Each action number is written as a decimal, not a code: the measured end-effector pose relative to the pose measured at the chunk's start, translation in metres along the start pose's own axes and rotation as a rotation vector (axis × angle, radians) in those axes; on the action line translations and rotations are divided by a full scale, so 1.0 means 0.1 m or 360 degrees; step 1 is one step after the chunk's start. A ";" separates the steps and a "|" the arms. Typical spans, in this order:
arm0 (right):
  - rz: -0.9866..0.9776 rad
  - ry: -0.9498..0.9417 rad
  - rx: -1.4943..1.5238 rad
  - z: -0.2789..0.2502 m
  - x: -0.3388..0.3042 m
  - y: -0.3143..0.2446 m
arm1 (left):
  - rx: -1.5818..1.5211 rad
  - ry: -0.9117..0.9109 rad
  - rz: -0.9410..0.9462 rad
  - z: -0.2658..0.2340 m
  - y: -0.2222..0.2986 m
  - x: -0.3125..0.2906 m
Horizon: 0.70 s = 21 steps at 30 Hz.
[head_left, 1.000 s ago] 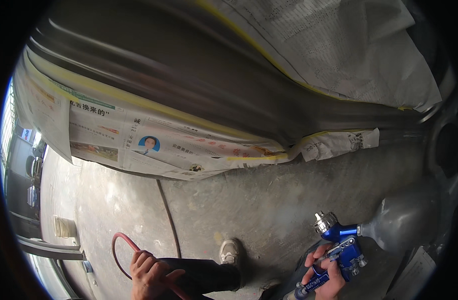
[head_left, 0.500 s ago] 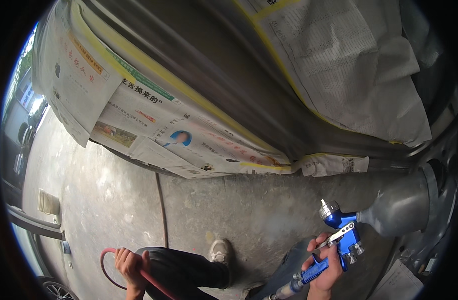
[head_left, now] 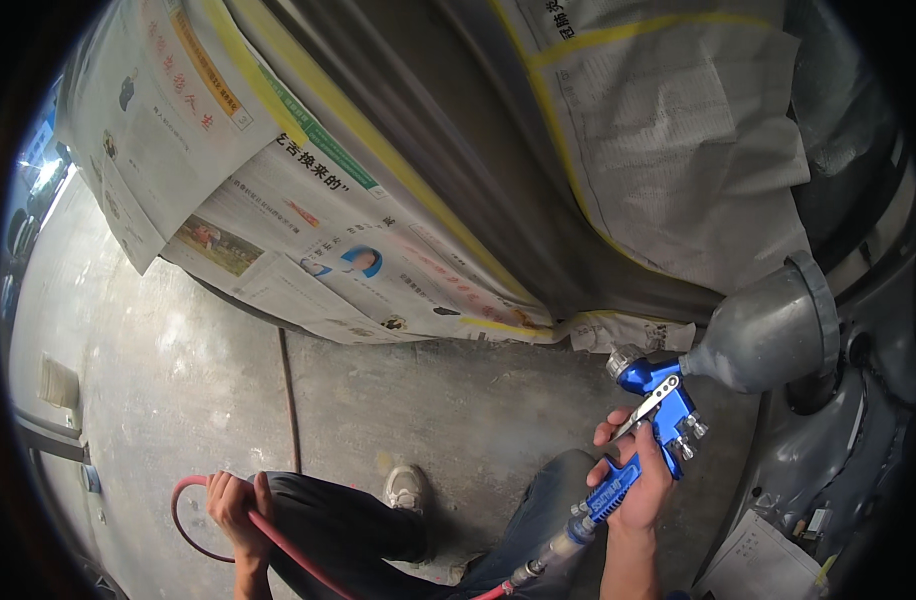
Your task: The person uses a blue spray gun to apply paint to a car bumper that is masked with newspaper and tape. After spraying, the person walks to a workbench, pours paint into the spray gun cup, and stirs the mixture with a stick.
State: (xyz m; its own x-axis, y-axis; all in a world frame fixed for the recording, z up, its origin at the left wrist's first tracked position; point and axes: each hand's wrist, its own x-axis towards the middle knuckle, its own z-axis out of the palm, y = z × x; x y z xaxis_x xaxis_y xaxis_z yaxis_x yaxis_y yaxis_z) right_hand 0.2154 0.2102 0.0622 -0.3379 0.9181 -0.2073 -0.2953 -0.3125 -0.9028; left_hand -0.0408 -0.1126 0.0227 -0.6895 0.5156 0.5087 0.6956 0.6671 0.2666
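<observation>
My right hand (head_left: pixel 646 492) is wrapped round the grip of a blue spray gun (head_left: pixel 668 412), fingers by its silver trigger. A cloudy grey paint cup (head_left: pixel 763 340) joins the gun and tilts to the right. The silver nozzle points up and left, apart from the grey car panel (head_left: pixel 418 120). At lower left, my left hand (head_left: pixel 236 512) is closed on a red air hose (head_left: pixel 296 560), which loops beside it and runs to a clear fitting (head_left: pixel 558 548) under the gun's grip. Newspaper (head_left: pixel 278 240), edged with yellow masking tape (head_left: pixel 408 185), covers parts of the car.
A brownish hose or cord (head_left: pixel 290 400) lies along the concrete floor (head_left: pixel 358 400). A pale bucket (head_left: pixel 58 382) stands at far left. Dark bodywork (head_left: pixel 828 470) lies at right, with a paper sheet (head_left: pixel 763 565) and small items below. My shoe (head_left: pixel 406 490) is near the middle.
The spray gun and my right hand have risen toward the panel, and the cup now overlaps its lower edge. The whole view has shifted slightly. My left hand still grips the hose.
</observation>
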 end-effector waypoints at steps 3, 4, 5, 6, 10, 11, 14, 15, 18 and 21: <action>-0.0037 -0.0222 0.0055 0.05 0.07 0.01 | -0.0003 0.0041 0.0013 0.00 -0.01 -0.02; -0.0051 -0.0284 0.0064 0.07 0.09 0.02 | -0.0001 0.0037 0.0013 0.00 -0.02 -0.03; -0.0069 -0.0332 0.0077 0.08 0.10 0.03 | 0.0019 0.0017 0.0004 -0.01 -0.02 -0.04; -0.0063 -0.0280 0.0028 0.09 0.11 0.04 | 0.0013 0.0027 0.0038 -0.01 -0.03 -0.05; -0.0038 -0.0161 -0.0059 0.10 0.09 0.06 | 0.0042 0.0020 0.0024 -0.03 -0.07 -0.09; -0.0030 -0.0171 -0.0042 0.09 0.07 0.06 | 0.0068 -0.0011 -0.0010 -0.03 -0.07 -0.10; -0.0030 -0.0202 0.0009 0.06 0.06 0.07 | 0.0041 -0.0015 0.0009 -0.02 -0.08 -0.10; -0.0024 -0.0198 0.0012 0.04 0.06 0.07 | 0.0045 -0.0014 0.0007 -0.02 -0.07 -0.10; -0.0002 -0.0174 0.0033 -0.02 0.06 0.06 | 0.0062 -0.0031 -0.0013 -0.01 -0.06 -0.09; 0.0018 -0.0144 0.0106 -0.10 0.04 0.05 | 0.0044 -0.0033 -0.0037 0.00 -0.05 -0.08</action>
State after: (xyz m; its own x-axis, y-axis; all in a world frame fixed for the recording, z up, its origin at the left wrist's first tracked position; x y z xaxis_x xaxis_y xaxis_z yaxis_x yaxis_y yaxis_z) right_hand 0.2214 0.2144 0.0530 -0.4196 0.8898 -0.1796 -0.3490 -0.3408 -0.8730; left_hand -0.0389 -0.1206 0.0171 -0.7097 0.5105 0.4854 0.6736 0.6935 0.2555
